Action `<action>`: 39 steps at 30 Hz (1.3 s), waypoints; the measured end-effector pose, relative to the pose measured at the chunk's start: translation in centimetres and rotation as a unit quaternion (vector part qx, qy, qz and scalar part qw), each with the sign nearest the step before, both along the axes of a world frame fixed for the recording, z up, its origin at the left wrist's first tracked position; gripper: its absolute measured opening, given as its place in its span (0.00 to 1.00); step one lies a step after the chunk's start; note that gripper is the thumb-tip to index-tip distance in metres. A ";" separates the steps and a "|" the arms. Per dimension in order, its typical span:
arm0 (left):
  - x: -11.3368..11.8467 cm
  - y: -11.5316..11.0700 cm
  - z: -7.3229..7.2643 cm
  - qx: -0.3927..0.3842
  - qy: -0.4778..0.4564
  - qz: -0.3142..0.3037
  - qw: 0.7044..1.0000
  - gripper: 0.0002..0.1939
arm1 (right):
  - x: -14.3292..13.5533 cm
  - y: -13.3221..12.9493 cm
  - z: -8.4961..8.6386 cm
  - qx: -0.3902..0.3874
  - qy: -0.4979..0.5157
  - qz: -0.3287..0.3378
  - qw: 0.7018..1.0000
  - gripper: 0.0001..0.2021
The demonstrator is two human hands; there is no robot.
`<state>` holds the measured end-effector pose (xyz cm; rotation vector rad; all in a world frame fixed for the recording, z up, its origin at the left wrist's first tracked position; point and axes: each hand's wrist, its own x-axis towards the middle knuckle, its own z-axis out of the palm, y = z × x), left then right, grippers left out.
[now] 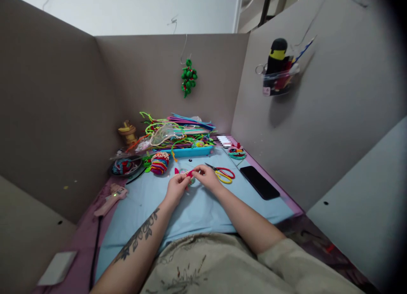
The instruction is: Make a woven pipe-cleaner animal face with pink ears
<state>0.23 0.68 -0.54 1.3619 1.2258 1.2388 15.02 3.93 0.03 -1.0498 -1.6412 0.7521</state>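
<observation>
Over the light blue sheet [149,217], my left hand [178,187] and my right hand [206,177] meet, fingertips pinched on a small red-pink fuzzy piece [190,174]. It looks like a bit of pipe-cleaner craft, partly covered by the fingers. Pale and teal bits show behind and below it, too small to make out. Just right of my right hand lie scissors [228,174] with one red and one yellow handle loop. Beyond my left hand sits a round, multicoloured striped fuzzy craft [160,163].
A blue tray [190,152] heaped with pipe cleaners [178,131] stands at the back. Left are a dark bowl [140,162] and a pink glue gun [111,200] with a black cord. A black phone [260,182] lies right. Grey partitions surround the table; a green ornament [188,78] hangs behind.
</observation>
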 end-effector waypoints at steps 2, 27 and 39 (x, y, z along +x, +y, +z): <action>0.3 -0.2 0.1 0.016 0.018 -0.005 1.000 0.15 | -0.3 -0.2 0.0 0.016 -0.009 -0.015 1.000 0.07; -2.5 0.7 -0.2 0.186 0.452 0.096 0.867 0.28 | -1.3 5.9 -2.3 -0.229 0.143 0.075 0.960 0.08; -2.5 0.0 -0.1 0.199 0.458 0.064 0.864 0.28 | 0.3 5.2 -1.6 -0.168 0.073 0.101 0.978 0.08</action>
